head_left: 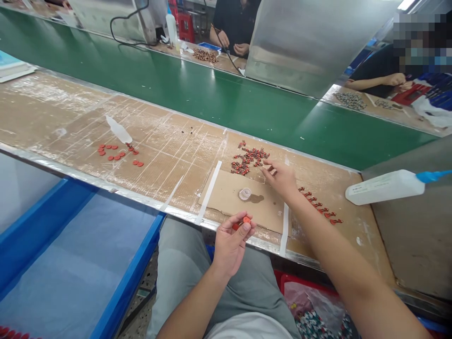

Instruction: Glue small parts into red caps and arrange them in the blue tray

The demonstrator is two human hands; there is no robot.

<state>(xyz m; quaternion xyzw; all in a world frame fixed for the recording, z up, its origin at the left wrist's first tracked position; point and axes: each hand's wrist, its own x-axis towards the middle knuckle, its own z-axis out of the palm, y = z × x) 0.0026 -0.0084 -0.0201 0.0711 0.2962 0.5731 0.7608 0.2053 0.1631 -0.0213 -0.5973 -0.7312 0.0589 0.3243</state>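
Observation:
My left hand is above the table's front edge, thumb and fingers closed on a small red disc. More red shows between its fingers, partly hidden. My right hand reaches to the right side of a pile of small red-and-black parts, its thumb and forefinger slightly apart. A small clear cup stands on a taped cardboard sheet between the hands, beside a wet-looking dark patch. Under my right forearm runs a slanting row of red parts with dark tips.
Loose red discs lie at left by a white bottle. A blue-tipped bottle lies at right. Beyond runs a green belt, with co-workers' hands behind it. A blue-rimmed tray is lower left.

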